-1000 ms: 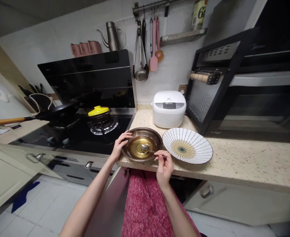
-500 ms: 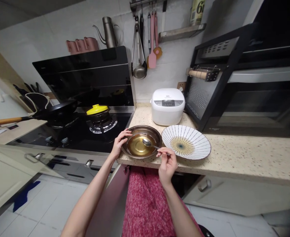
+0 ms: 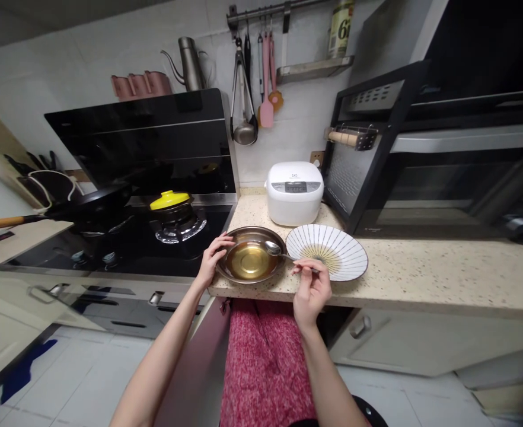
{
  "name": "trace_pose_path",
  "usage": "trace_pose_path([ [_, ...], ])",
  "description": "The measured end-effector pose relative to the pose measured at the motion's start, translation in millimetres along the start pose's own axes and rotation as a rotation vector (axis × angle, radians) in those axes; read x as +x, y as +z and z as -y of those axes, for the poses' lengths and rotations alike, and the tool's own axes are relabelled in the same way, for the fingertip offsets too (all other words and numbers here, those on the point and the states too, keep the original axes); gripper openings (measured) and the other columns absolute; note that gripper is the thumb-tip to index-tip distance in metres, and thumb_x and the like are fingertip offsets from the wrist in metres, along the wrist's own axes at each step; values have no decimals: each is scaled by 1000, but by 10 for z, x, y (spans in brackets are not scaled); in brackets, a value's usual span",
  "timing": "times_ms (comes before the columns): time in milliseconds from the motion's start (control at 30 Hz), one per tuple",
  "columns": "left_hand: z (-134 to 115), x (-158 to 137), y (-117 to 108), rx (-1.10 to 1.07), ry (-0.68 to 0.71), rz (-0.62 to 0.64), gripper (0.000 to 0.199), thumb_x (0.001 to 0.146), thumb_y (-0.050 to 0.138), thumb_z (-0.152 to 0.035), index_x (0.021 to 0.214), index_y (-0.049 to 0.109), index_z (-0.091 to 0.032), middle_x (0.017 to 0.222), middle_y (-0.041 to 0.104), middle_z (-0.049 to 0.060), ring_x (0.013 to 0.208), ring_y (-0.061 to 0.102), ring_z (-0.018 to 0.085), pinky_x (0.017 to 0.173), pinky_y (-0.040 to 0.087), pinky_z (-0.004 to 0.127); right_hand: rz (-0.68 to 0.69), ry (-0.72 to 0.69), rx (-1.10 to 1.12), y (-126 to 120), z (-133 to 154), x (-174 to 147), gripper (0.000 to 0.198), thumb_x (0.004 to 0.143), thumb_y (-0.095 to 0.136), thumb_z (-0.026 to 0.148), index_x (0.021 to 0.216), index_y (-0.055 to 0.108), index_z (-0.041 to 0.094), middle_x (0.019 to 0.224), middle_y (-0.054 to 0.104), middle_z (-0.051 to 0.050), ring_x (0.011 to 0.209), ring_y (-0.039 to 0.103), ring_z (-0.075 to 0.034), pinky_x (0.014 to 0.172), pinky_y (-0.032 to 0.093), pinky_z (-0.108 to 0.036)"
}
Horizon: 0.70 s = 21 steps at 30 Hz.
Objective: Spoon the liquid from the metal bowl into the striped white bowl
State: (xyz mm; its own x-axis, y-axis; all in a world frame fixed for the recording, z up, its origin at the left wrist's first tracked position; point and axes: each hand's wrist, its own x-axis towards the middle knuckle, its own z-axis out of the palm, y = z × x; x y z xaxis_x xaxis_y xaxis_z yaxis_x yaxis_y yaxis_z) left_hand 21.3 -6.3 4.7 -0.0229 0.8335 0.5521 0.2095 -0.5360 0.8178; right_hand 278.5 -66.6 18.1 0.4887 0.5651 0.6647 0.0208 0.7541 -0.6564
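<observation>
My left hand (image 3: 212, 260) has its fingers hooked over the left rim of a metal bowl (image 3: 262, 233), which rests at the counter's front edge. Golden liquid (image 3: 248, 263) lies in the bottom of this bowl. Between the thumb and fingers of my right hand (image 3: 313, 292) is the handle of a metal spoon (image 3: 273, 248). The spoon's head hangs over the right part of the bowl; I cannot tell whether it touches the liquid. Right beside the bowl stands a wide white plate (image 3: 348, 258) with dark radiating lines, partly behind my right hand.
A white rice cooker (image 3: 295, 204) stands behind the bowl and plate. To the left, the hob (image 3: 137, 252) carries a yellow-lidded pot (image 3: 170, 201) and a dark pan (image 3: 95, 204) with a wooden handle. A black rack (image 3: 377, 112) with an oven rises at right. Utensils (image 3: 267, 110) hang behind.
My right hand has drawn the spoon rightward, from over the bowl's middle toward its right side. My left hand stays on the rim. The view has shifted slightly.
</observation>
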Motion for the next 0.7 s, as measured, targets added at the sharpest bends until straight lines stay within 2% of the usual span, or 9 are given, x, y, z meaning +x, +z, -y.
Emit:
trace_pose_path([
  [333,-14,-3,-2,12,-7,1,24,86,62,-29,99,81,-20,129,72,10,148,44,37,127,24,58,-136,-59,-60,-219,-78,195,15,102,55,29,93,62,19,89,65,-3,72,62,-12,66,54,-27],
  [600,-15,-11,-19,39,4,15,24,89,61,-29,100,80,-20,131,71,10,148,42,37,127,25,57,-44,-165,-144,-322,-201,156,13,102,52,22,97,64,21,89,67,-3,79,64,-15,70,55,-30],
  [700,-10,-11,-22,36,4,14,24,89,61,-29,100,80,-19,131,71,10,148,43,37,127,25,57,21,-262,-243,-346,-229,142,15,102,50,20,101,65,22,90,69,-4,84,67,-18,74,56,-34],
])
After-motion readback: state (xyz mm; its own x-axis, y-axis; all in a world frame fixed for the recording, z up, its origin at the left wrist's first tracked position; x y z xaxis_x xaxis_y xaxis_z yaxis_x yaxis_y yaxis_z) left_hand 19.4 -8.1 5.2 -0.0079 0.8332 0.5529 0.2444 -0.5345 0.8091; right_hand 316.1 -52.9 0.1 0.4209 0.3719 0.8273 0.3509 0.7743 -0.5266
